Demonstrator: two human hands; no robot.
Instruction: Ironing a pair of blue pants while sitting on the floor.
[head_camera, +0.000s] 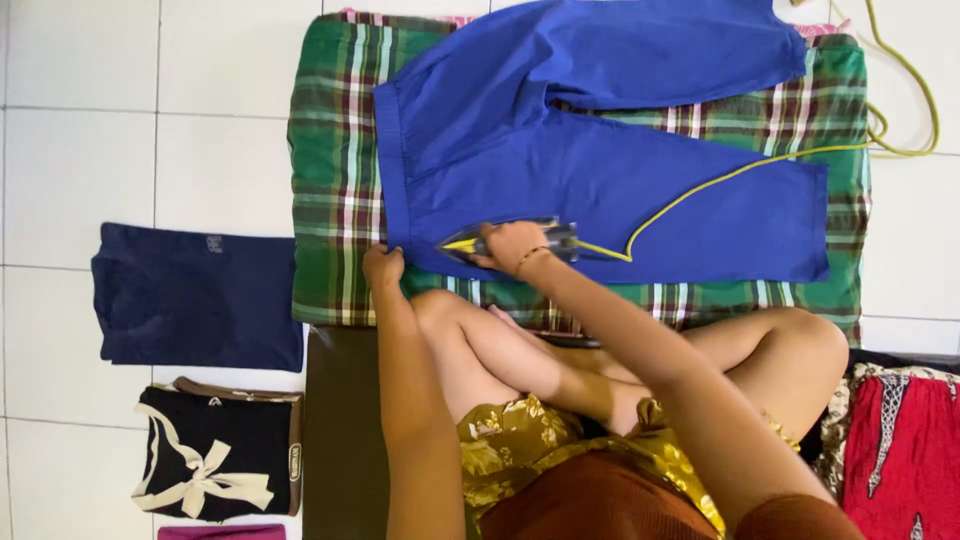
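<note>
Right hand (515, 245) closed round the iron (505, 240), which sits near the waistband of blue trousers (600, 170) spread on a green plaid cloth (335, 170). Left hand (383, 268) presses the waistband corner flat, fingers down. Yellow cord (720, 178) trails across the trouser leg; it could likely snag and rumple the fabric.

Iron (500, 242) mostly hidden under the right hand (515, 245), only tip and heel showing. Blue trousers (600, 170) cut off at the top edge. Yellow cord (905, 80) running out past the top too. Magenta cloth (222, 532) clipped by the bottom edge, red patterned fabric (905, 450) by the right.
</note>
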